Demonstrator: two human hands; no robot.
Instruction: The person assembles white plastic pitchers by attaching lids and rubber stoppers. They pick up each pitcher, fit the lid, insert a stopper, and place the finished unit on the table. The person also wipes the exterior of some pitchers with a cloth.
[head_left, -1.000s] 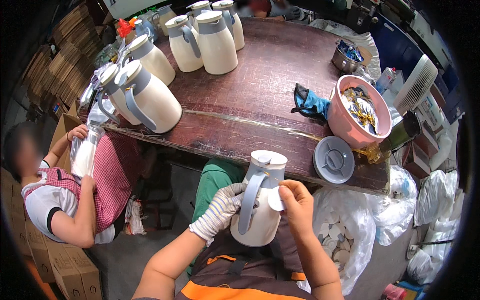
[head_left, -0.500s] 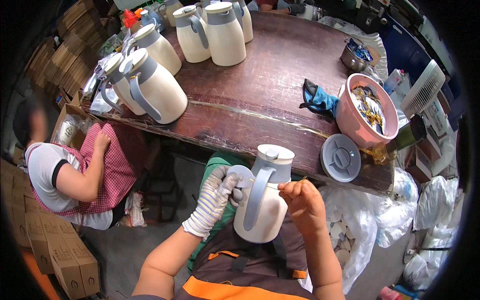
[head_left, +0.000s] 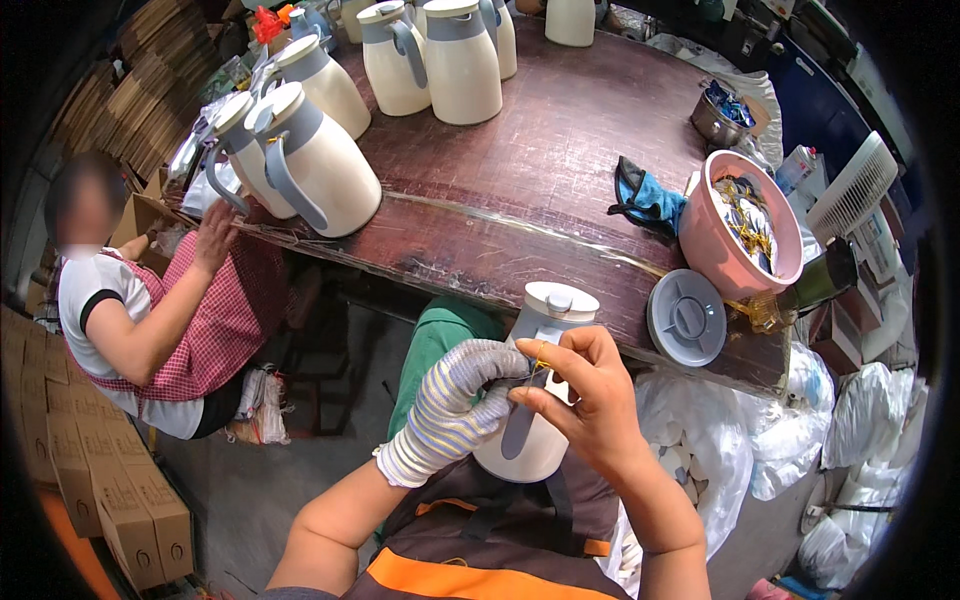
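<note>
Left hand (head_left: 450, 410): I am wearing a striped knit glove and curling my fingers around the cream jug's (head_left: 535, 395) side.
Right hand (head_left: 590, 395): bare, I am pinching a thin gold thread (head_left: 541, 364) against the jug's grey handle.
Jug: I am holding it upright over my lap, just below the desk (head_left: 520, 190) edge.
Desk edge: a grey lid (head_left: 686, 318) is lying beside a pink bowl (head_left: 738, 240).
Farther: more cream jugs (head_left: 320, 160) are standing there; a seated person (head_left: 150, 320) is reaching toward them.

cream jug (head_left: 540, 400) between gloved left hand (head_left: 455, 405) and bare right hand (head_left: 585, 395) (over lap)
</note>
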